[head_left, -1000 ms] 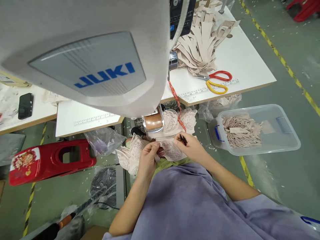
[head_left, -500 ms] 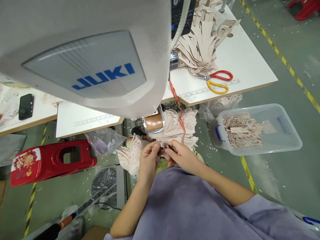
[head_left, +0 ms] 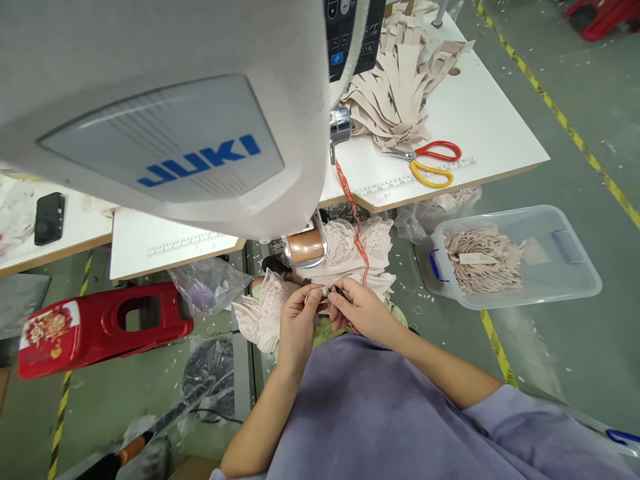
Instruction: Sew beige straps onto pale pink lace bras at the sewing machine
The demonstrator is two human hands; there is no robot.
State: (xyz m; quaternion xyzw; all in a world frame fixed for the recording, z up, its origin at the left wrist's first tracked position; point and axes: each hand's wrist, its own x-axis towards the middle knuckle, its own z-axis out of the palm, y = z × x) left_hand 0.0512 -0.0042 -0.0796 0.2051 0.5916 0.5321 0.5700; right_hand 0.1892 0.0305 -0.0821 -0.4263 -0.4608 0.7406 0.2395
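My left hand (head_left: 296,325) pinches the edge of a pale pink lace garment (head_left: 345,257) that lies in my lap below the head of a white JUKI sewing machine (head_left: 165,113). My right hand (head_left: 361,308) is closed on a small dark tool, whose tip meets the fabric right beside my left fingers. The two hands touch over the lace. A red cord (head_left: 353,213) hangs from the machine down onto the garment.
A white table (head_left: 480,133) holds a pile of beige straps (head_left: 400,87) and red-and-yellow scissors (head_left: 431,161). A clear bin (head_left: 515,257) of beige pieces stands on the floor at right. A red stool (head_left: 100,327) lies at left, a phone (head_left: 49,218) beyond it.
My right hand has moved left from the garment's right side to meet my left hand at the lace edge. The view has shifted slightly.
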